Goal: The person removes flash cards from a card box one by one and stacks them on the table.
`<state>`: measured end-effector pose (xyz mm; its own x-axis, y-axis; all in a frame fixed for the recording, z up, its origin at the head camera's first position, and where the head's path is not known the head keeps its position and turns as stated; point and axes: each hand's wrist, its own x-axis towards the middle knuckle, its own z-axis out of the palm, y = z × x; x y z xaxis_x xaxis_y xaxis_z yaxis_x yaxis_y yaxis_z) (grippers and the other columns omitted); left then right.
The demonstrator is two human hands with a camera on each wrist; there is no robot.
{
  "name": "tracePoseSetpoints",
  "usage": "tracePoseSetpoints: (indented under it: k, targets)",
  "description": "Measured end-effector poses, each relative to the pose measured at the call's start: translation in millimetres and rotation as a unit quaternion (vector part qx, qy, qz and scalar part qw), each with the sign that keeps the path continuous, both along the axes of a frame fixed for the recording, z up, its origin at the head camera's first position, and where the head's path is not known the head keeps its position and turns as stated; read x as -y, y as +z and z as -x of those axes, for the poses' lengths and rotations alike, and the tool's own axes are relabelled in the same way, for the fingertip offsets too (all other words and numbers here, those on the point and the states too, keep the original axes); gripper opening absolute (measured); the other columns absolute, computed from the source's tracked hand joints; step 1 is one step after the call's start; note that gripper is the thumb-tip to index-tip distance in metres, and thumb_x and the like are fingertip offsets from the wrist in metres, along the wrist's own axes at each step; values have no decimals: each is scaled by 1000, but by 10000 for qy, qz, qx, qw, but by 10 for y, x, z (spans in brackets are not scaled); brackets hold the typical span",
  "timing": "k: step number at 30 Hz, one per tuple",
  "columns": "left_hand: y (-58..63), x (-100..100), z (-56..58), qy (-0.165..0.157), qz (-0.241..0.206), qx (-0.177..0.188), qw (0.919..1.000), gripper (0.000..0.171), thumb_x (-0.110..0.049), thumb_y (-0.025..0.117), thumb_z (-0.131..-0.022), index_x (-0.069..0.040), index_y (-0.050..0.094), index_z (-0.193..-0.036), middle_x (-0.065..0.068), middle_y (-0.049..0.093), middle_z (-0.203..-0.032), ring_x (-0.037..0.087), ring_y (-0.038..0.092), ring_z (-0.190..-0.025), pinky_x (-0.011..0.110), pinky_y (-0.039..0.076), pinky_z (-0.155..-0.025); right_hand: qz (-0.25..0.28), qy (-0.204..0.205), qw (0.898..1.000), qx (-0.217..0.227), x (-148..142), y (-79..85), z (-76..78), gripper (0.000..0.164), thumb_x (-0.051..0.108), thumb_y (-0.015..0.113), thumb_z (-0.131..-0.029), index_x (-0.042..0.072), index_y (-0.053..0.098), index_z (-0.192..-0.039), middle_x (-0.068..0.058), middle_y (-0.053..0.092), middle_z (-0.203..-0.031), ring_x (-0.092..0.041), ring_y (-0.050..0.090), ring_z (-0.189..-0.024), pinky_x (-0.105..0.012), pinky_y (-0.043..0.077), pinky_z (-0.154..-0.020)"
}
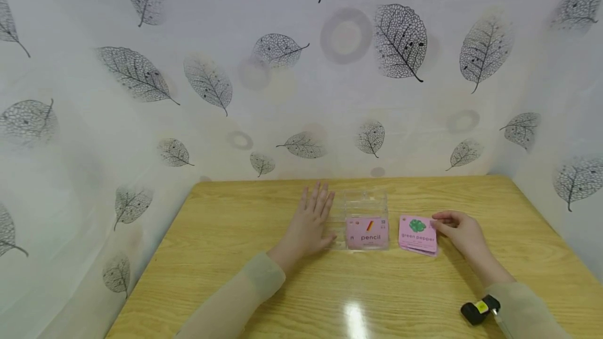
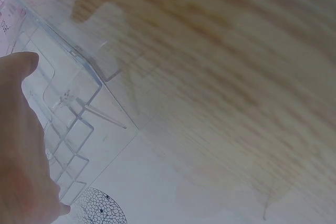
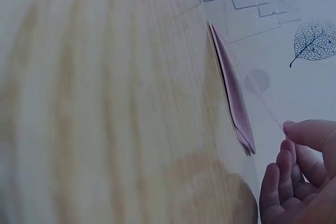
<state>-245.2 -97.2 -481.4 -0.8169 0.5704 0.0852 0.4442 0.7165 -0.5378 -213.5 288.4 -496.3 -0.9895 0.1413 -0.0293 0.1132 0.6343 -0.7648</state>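
Observation:
A clear plastic stepped box [image 1: 365, 204] stands on the table, with a pink card reading "pencil" [image 1: 370, 238] in its front right slot. My left hand [image 1: 307, 228] lies at the box's left side, fingers straight, thumb toward the front slots. To the right of the box is a small stack of pink cards [image 3: 234, 100]. Its top card, reading "green pepper" [image 1: 416, 230], is tilted up at its right edge. My right hand [image 1: 464, 232] pinches that edge between thumb and finger; in the right wrist view the card is a thin line above the stack.
The wood-grain table [image 1: 212, 276] reaches back to a pale curtain [image 1: 301, 103] printed with leaves. A black device with a yellow label [image 1: 480, 308] sits at my right sleeve. Light glares off the table's front middle.

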Motion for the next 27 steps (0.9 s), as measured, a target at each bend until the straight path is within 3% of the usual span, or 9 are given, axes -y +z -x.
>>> tracePoseSetpoints:
  k: [5,15,23,27]
  targets:
    - [-7,3,4,-12,-26,-5,10000,106,-82,32,-99,-7,12,-171,18,15,-179,40,18,-166,57,19,-135,-21,-39,10000,-29,9,-3,0,37,20,71,-102,-10,69,-123,-22,74,-110,3,56,-80,-11,47,-67]
    - [-15,3,8,9,19,-17,10000,106,-81,32,-99,-6,12,-171,20,10,-179,40,17,-166,57,17,-136,88,-41,9999,-25,38,43,-25,36,20,70,-103,-10,69,-124,-20,74,-111,7,54,-79,-10,47,-67]
    - [-23,0,14,-40,34,-101,9999,105,-81,32,-99,-6,14,-171,19,16,-178,40,18,-165,57,18,-135,122,-46,9999,-12,46,54,-34,38,21,69,-103,-10,69,-126,-21,73,-113,7,54,-80,-10,46,-68]
    - [-14,-2,10,-1,38,-11,10000,105,-80,31,-100,-5,11,-171,20,11,-179,40,15,-166,58,16,-136,117,-31,9999,-66,55,50,-26,38,22,69,-104,-9,69,-126,-20,73,-113,8,54,-81,-10,48,-68]
